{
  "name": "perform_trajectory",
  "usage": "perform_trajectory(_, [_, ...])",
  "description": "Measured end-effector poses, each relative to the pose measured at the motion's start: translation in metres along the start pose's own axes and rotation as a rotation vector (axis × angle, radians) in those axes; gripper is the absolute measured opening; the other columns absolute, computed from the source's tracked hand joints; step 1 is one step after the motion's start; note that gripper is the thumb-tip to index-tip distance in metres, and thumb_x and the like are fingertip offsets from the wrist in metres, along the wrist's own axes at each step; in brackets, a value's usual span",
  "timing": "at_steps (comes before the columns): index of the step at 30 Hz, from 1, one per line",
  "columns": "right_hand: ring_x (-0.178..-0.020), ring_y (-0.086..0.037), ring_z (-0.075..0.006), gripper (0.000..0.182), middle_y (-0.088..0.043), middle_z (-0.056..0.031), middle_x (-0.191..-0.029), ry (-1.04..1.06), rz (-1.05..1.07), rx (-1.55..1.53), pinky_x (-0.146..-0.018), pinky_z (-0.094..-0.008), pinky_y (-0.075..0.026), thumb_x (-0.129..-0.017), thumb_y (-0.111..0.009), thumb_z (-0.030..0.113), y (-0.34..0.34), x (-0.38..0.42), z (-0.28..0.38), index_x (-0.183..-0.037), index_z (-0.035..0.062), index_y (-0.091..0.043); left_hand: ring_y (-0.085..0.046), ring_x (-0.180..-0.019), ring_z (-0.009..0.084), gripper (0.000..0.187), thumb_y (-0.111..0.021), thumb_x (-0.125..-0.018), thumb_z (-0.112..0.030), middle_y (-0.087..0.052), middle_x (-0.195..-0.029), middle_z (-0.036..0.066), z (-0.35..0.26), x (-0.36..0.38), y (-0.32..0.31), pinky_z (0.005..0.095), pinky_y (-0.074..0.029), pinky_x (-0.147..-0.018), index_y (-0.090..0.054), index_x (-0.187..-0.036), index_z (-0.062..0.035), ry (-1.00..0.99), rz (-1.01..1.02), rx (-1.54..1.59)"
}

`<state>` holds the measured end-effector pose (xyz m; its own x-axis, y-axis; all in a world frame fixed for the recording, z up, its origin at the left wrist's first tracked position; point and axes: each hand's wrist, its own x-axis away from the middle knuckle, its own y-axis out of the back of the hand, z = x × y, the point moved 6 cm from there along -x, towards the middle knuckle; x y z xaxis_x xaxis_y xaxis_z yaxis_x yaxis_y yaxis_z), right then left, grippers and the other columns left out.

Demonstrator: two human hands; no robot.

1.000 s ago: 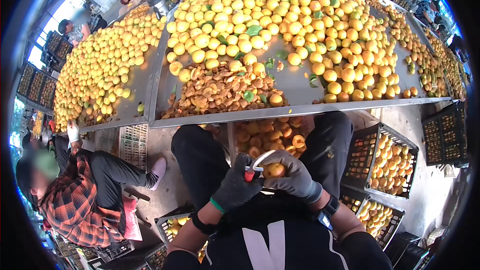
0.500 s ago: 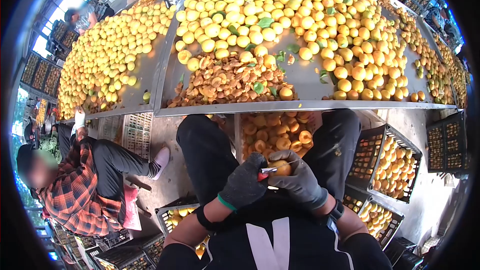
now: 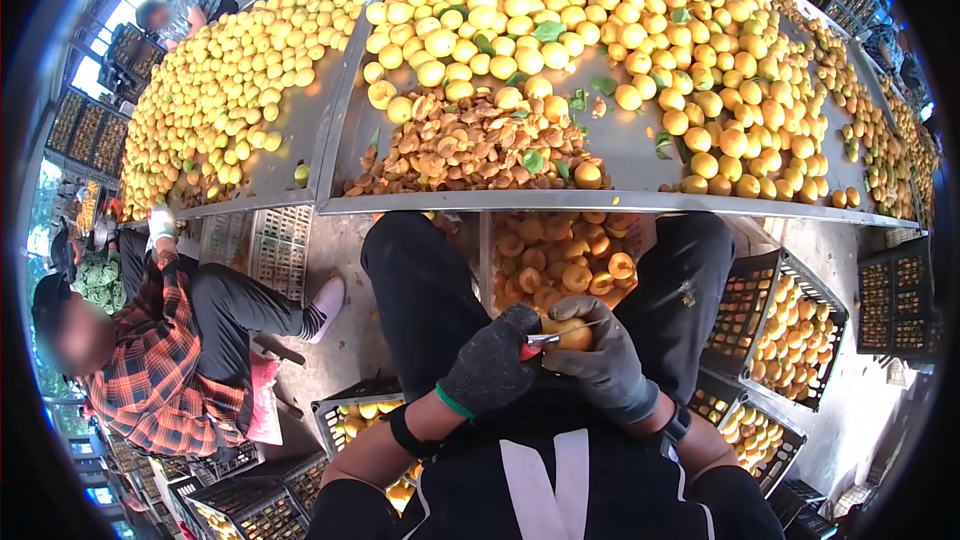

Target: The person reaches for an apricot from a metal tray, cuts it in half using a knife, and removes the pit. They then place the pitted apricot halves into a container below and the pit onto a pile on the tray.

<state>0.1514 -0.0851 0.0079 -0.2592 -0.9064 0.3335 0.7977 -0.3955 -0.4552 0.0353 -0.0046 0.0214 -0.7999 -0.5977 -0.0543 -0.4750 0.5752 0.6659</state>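
Observation:
My left hand [image 3: 488,362], in a dark knitted glove with a green cuff, is closed round a small knife [image 3: 540,340] with a red handle. The blade points right and lies against a yellow-orange apricot [image 3: 574,336]. That fruit sits in my gloved right hand [image 3: 608,372], its fingers curled round the far side. Both hands are close together above my lap. Just beyond them, between my knees, a crate of apricots [image 3: 560,260] stands under the table edge; many of these look cut open.
A metal table [image 3: 480,202] carries whole apricots, leaves and a heap of brownish pit pieces [image 3: 470,145]. Black crates [image 3: 790,340] of apricots stand at right, and another crate [image 3: 350,425] at lower left. A person in a plaid shirt [image 3: 165,375] sits at left.
The view has shifted slightly, so the table and crates appear a little displaced. Both hands keep their holds, with the knife still against the apricot.

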Motion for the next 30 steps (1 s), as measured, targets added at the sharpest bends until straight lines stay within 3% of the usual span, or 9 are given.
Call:
perform_trajectory(9, [-0.093,-0.053,-0.0104,0.046,-0.051,-0.003,-0.103,0.056,0.065,0.056,-0.082,-0.0243,-0.047,-0.071,-0.073,-0.004,-0.009,0.002,0.009,-0.109,0.0064,-0.05,-0.061,-0.096,0.0393,0.045,-0.07,-0.071,-0.009,-0.061,-0.104,0.021,0.012,0.005,-0.004,0.0421,-0.051,-0.08,-0.055,-0.113,-0.0032,0.039,0.086,0.061])
perform_trajectory(11, [-0.097,-0.053,-0.0137,0.048,-0.051,-0.0054,-0.105,0.211,0.049,0.317,-0.083,-0.0275,-0.046,-0.068,-0.073,-0.005,-0.008,0.005,0.016,-0.108,0.0064,-0.05,-0.061,-0.097,0.0391,0.046,-0.071,-0.071,-0.009,-0.061,-0.105,0.021,0.011,0.005,-0.005,0.0419,-0.051,-0.081,-0.055,-0.113,-0.003,0.025,0.088,0.042])
perform_trajectory(13, [-0.097,-0.053,-0.0161,0.049,-0.052,-0.0062,-0.104,0.315,0.042,0.436,-0.084,-0.0293,-0.045,-0.067,-0.074,-0.005,-0.007,0.006,0.016,-0.108,0.0064,-0.05,-0.059,-0.087,0.0412,0.034,-0.073,-0.071,-0.009,-0.056,-0.091,0.018,0.004,0.003,-0.002,0.0422,-0.05,-0.072,-0.055,-0.099,-0.0041,0.0,0.013,0.082])
perform_trajectory(16, [-0.1,-0.053,-0.0201,0.051,-0.053,-0.0074,-0.103,0.527,0.036,0.695,-0.085,-0.0325,-0.044,-0.064,-0.074,-0.005,-0.017,0.01,0.031,-0.108,0.0062,-0.051,-0.06,-0.094,0.0392,0.043,-0.074,-0.071,-0.013,-0.059,-0.099,0.019,-0.001,-0.003,-0.006,0.0437,-0.05,-0.077,-0.052,-0.107,-0.0045,0.041,0.215,0.116])
perform_trajectory(21, [-0.099,-0.055,-0.0199,0.047,-0.054,-0.0072,-0.102,0.724,0.017,0.935,-0.085,-0.0318,-0.046,-0.068,-0.073,-0.002,-0.02,0.007,0.045,-0.109,0.0045,-0.052,-0.06,-0.092,0.0394,0.04,-0.072,-0.072,-0.013,-0.057,-0.097,0.018,0.017,-0.011,-0.025,0.0447,-0.05,-0.072,-0.05,-0.104,-0.005,-0.035,0.19,0.168])
perform_trajectory(23, [-0.091,-0.056,-0.0153,0.041,-0.055,-0.0052,-0.101,-0.084,0.001,0.337,-0.081,-0.0272,-0.048,-0.072,-0.074,0.004,0.004,-0.007,0.009,-0.106,0.0019,-0.052,-0.06,-0.092,0.0395,0.038,-0.071,-0.073,-0.014,-0.058,-0.098,0.018,0.027,-0.016,-0.029,0.045,-0.05,-0.072,-0.051,-0.104,-0.0051,-0.073,0.215,0.179])
perform_trajectory(25, [-0.088,-0.058,-0.0125,0.042,-0.056,-0.0053,-0.101,-0.035,0.019,0.499,-0.079,-0.0242,-0.048,-0.075,-0.075,0.01,0.016,-0.01,-0.007,-0.108,0.0005,-0.051,-0.061,-0.092,0.0396,0.037,-0.069,-0.075,-0.016,-0.058,-0.098,0.019,0.021,-0.023,-0.025,0.0452,-0.051,-0.072,-0.052,-0.106,-0.0051,-0.306,0.223,-0.027])
perform_trajectory(28, [-0.09,-0.057,-0.0107,0.045,-0.057,-0.0052,-0.103,0.064,0.103,0.465,-0.081,-0.0245,-0.048,-0.076,-0.075,0.011,0.012,-0.006,-0.013,-0.112,0.0007,-0.05,-0.061,-0.085,0.0394,0.052,-0.078,-0.07,-0.025,-0.058,-0.096,0.017,0.031,-0.031,-0.029,0.0438,-0.053,-0.07,-0.053,-0.11,-0.0045,-0.176,0.356,-0.244])
perform_trajectory(30, [-0.098,-0.058,-0.0177,0.048,-0.057,-0.0097,-0.108,-0.161,-0.039,0.183,-0.086,-0.0285,-0.048,-0.075,-0.077,0.011,0.019,-0.006,-0.012,-0.114,0.0,-0.051,-0.062,-0.088,0.0378,0.055,-0.078,-0.069,-0.023,-0.058,-0.099,0.018,0.023,-0.026,-0.023,0.0423,-0.052,-0.072,-0.05,-0.113,-0.0046,-0.115,0.321,-0.137])
